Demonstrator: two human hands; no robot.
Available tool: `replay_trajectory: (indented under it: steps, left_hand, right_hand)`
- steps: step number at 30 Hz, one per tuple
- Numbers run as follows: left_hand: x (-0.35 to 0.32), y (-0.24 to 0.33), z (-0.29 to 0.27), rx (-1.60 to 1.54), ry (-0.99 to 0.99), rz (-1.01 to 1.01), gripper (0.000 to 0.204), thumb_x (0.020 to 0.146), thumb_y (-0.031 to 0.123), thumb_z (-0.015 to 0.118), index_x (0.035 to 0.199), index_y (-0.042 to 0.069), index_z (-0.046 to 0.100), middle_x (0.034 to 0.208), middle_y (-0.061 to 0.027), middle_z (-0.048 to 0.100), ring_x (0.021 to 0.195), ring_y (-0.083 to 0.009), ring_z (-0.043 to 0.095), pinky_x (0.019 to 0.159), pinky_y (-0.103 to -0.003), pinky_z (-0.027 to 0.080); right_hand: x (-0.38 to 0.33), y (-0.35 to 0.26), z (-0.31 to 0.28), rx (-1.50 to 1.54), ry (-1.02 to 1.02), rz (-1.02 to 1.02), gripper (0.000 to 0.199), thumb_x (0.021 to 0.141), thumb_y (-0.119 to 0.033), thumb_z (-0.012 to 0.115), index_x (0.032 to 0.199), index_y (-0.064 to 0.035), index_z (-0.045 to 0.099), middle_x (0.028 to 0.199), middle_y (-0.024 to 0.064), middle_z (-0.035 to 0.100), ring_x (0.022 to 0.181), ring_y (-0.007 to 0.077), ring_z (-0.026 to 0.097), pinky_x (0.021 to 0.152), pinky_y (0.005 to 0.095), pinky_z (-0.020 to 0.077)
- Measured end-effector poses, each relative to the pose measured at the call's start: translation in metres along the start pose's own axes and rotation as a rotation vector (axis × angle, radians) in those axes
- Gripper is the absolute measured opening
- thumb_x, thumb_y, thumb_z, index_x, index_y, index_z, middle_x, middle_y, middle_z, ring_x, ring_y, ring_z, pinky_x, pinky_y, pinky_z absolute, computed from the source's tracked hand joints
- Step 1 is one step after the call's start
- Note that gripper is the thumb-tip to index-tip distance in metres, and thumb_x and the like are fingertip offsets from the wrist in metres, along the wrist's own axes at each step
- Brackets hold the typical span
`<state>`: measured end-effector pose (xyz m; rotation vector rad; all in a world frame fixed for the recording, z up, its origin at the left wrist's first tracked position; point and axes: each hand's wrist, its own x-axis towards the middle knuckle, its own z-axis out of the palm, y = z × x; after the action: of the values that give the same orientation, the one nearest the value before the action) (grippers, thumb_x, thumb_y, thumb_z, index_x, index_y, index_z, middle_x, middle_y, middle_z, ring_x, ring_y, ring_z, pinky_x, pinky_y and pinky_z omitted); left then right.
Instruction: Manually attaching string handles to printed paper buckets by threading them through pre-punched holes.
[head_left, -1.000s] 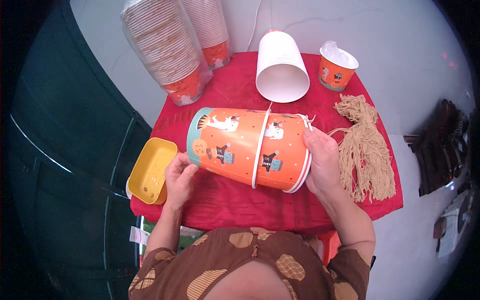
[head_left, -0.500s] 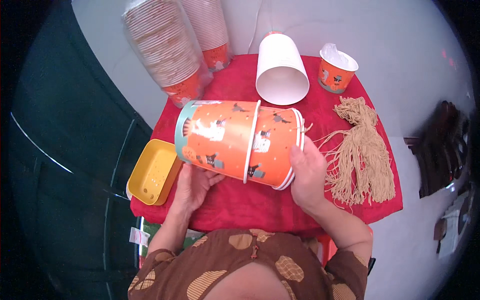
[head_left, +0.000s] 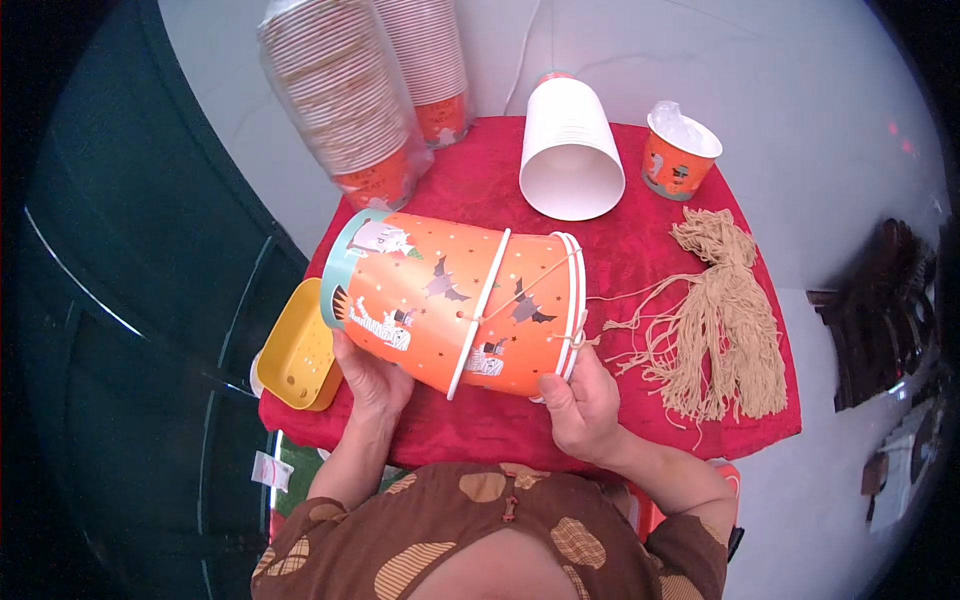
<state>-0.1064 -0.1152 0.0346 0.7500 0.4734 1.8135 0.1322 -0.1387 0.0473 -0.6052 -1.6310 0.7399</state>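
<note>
1. Head view, hands: buckets [head_left: 410, 300] in hand — orange, nested, lying sideways over the near part of the counter [head_left: 470, 430], teal base end to the person's left, slightly higher than the rim end.
2. Right hand [head_left: 583, 405] grips the buckets at the rim end, thumb on the near side, fingers mostly out of sight behind.
3. Left hand [head_left: 375, 383] supports them from below near the base, thumb at the lower edge; fingers partly hidden, so how far they are closed cannot be told.
4. One white rim sits partway along the buckets, further rims close together at the right end. Tan cord [head_left: 530, 287] slants across the orange between them; short ends stick out by the right hand.
5. Around: tan hank [head_left: 735, 330] on the right side of the counter, loose strands spreading toward the right hand. Yellow tub [head_left: 300, 345] at left, just beside the buckets' base.
6. Far side: white stack [head_left: 568, 115] on its side, mouth toward the person; small bucket [head_left: 668, 170] upright, clear plastic [head_left: 675, 122] inside; two wrapped stacks [head_left: 340, 90] at left — both leaning.
</note>
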Motion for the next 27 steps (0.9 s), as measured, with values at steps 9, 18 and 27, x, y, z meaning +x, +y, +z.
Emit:
replay_trajectory:
  steps: [9,18,27]
  left_hand:
    - [0.002,-0.001,-0.005,0.068,-0.019,-0.008,0.087,0.083,0.066,0.060,0.146,0.011,0.034,0.146,-0.0106,0.043,0.132,-0.0285,0.044,0.111,-0.049,0.037]
    - [0.008,0.008,-0.015,-0.008,-0.068,-0.081,0.077,0.085,0.052,0.065,0.141,0.005,0.041,0.141,-0.0111,0.049,0.128,-0.0278,0.049,0.108,-0.046,0.039]
    - [0.007,0.038,0.009,0.819,-0.009,0.280,0.037,0.090,0.001,0.058,0.126,0.000,0.054,0.135,-0.0133,0.053,0.126,-0.0221,0.049,0.109,-0.037,0.035]
  right_hand:
    - [0.000,-0.006,-0.001,0.008,0.025,-0.004,0.026,0.096,-0.013,0.054,0.115,0.0045,0.050,0.079,0.0156,0.060,0.064,0.0306,0.063,0.057,0.0368,0.0475]
    - [-0.009,-0.012,0.002,-0.187,-0.057,-0.180,0.027,0.084,-0.007,0.066,0.104,0.0056,0.053,0.070,0.0158,0.058,0.057,0.0337,0.062,0.050,0.0421,0.0480]
    - [0.001,-0.016,0.008,-0.415,-0.097,-0.348,0.036,0.075,0.002,0.068,0.106,0.0135,0.054,0.065,0.0137,0.057,0.052,0.0283,0.060,0.046,0.0364,0.0479]
